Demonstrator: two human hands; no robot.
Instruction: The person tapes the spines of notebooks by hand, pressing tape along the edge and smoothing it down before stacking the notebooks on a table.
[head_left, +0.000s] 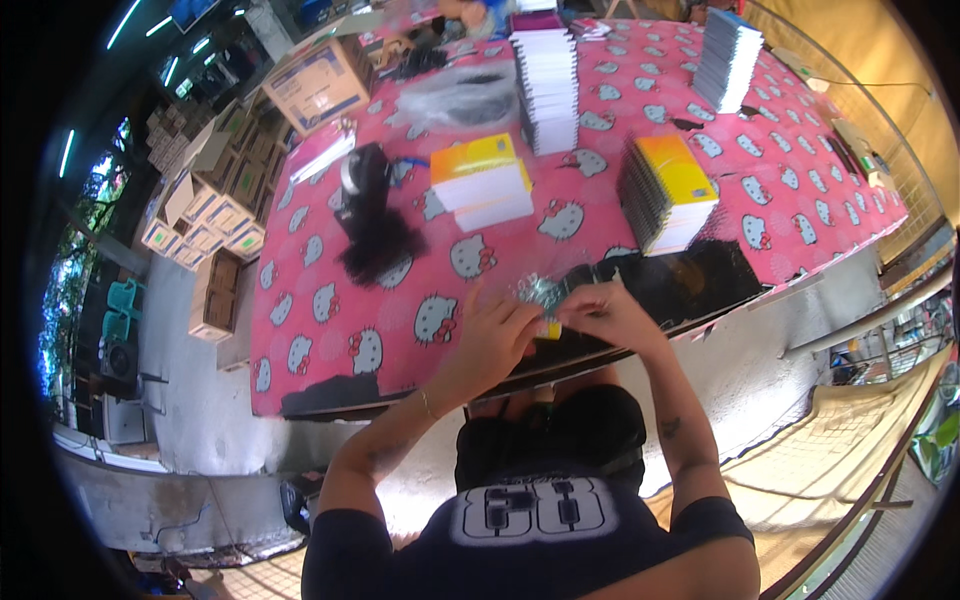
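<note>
Close to the near table edge, my left hand (497, 335) and my right hand (608, 315) almost meet, fingers bent and closed in a pinch. Between and just beyond the fingertips is a shiny, bluish, see-through bundle (541, 291), too blurred to name. A small yellow piece (554, 330) peeks out beside my left fingertips. What each hand pinches is covered by the fingers. Beyond my right hand stands a stack of yellow spiral-bound notebooks (672, 190). Farther off lies a stack of yellow-orange covered page blocks (478, 180), with no coils visible.
A pink patterned cloth (390, 310) covers the table, with black torn patches (690, 285). Dark bristly strands (383, 248) lie by a black device (362, 185). Tall notebook stacks (548, 90), clear plastic (460, 95) and a carton (320, 82) stand farther back. Boxes (215, 190) are piled left.
</note>
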